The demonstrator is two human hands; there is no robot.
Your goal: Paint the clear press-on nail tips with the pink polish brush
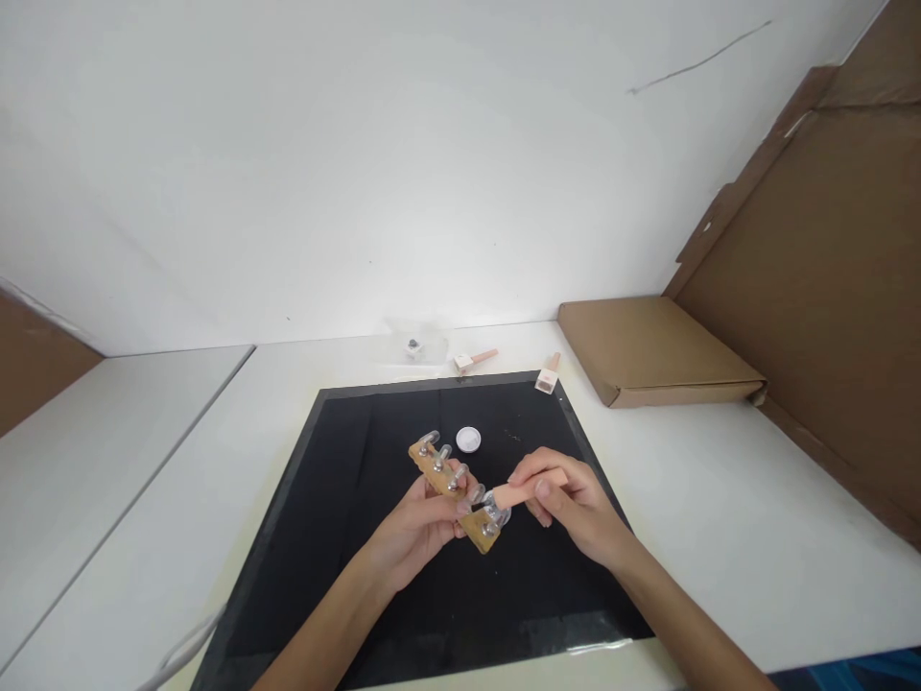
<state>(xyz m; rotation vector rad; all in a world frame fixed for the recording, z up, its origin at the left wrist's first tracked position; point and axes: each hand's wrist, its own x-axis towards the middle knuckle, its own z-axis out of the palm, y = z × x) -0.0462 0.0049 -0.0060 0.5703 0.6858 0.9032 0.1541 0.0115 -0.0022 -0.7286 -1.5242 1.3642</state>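
Observation:
My left hand (424, 528) grips a tan strip (440, 475) with several clear nail tips standing on silvery knobs along it. The strip is tilted, its near end lower and to the right. Between the fingers and thumb of my right hand (572, 499) is a nail polish brush with a long peach cap (529, 488). Its brush end is at the nail tips near the strip's lower end; whether the bristles touch one I cannot tell. A small white round dish (468, 440) lies on the black mat (331, 518) just beyond my hands.
Two small bottles with peach caps, one at the back middle (462, 364) and one at the mat's far right corner (547, 380), lie behind the mat. A clear tray (432, 350) holds a small item. A flat cardboard box (654, 345) lies at right; a white cable (183, 648) is near left.

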